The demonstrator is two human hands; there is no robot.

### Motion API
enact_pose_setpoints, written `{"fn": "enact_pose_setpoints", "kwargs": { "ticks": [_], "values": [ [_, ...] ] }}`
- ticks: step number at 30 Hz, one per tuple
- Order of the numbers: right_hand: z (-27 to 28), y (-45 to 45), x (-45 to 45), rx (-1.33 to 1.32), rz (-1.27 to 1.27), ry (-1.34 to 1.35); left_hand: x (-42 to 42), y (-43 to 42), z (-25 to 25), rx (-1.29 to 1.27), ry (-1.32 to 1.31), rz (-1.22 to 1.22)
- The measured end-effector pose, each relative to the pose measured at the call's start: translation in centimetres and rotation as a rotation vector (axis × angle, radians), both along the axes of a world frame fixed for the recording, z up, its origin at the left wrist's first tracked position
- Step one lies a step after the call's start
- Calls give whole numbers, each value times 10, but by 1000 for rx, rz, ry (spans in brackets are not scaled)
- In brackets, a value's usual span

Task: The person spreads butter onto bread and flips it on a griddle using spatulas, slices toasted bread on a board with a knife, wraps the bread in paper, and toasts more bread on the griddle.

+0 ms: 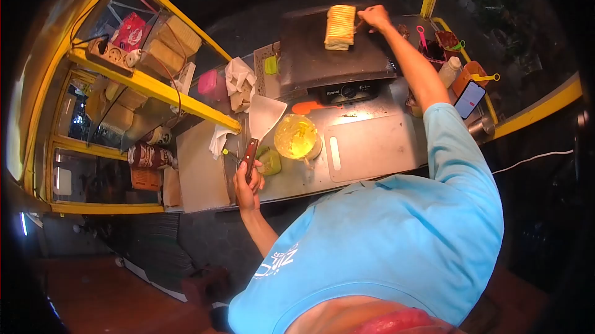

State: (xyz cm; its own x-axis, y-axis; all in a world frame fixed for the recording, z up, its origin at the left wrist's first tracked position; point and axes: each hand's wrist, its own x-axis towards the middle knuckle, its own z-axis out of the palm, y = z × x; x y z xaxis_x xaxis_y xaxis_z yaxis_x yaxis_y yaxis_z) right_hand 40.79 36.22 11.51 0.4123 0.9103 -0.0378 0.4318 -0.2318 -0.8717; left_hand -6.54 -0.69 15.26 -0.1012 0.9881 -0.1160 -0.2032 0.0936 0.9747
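Note:
My left hand (247, 188) is wrapped around the dark wooden handle of a spatula (265, 117), whose wide metal blade points up and away from me. Close by stand a clear jug of yellow liquid (296, 137) and a green container (269, 161). At the far side, a browned, ridged slab of bread (339, 27) lies on a dark flat griddle (310, 55). Just right of the bread is my right hand (374, 17), its fingers curled together; whether something small is pinched in them is hidden.
A cutting board (370, 148) lies on the counter before me. An orange tool (306, 107) rests by the stove (348, 92). To the right are a phone (470, 99), a bottle (449, 71) and containers. Yellow-framed shelves (155, 95) with bread stand left.

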Motion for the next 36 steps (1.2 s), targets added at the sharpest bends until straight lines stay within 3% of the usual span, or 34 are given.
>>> {"fn": "enact_pose_setpoints", "kwargs": {
  "ticks": [8, 14, 20, 25, 36],
  "values": [
    [4, -56, 54, -108, -40, -16, -41, -6, 0, 2, -104, -147],
    [-5, -57, 30, -84, -49, 15, -50, -10, -3, 35, -127, -146],
    [-2, -34, -37, -35, 127, 61, -19, -28, -2, 13, -149, -92],
    [5, 14, -82, -32, 19, 12, 8, -46, -5, 21, -286, -23],
    [6, 23, -1, -24, -19, 11, 80, -56, -28, -9, -366, 26]
  ]
}}
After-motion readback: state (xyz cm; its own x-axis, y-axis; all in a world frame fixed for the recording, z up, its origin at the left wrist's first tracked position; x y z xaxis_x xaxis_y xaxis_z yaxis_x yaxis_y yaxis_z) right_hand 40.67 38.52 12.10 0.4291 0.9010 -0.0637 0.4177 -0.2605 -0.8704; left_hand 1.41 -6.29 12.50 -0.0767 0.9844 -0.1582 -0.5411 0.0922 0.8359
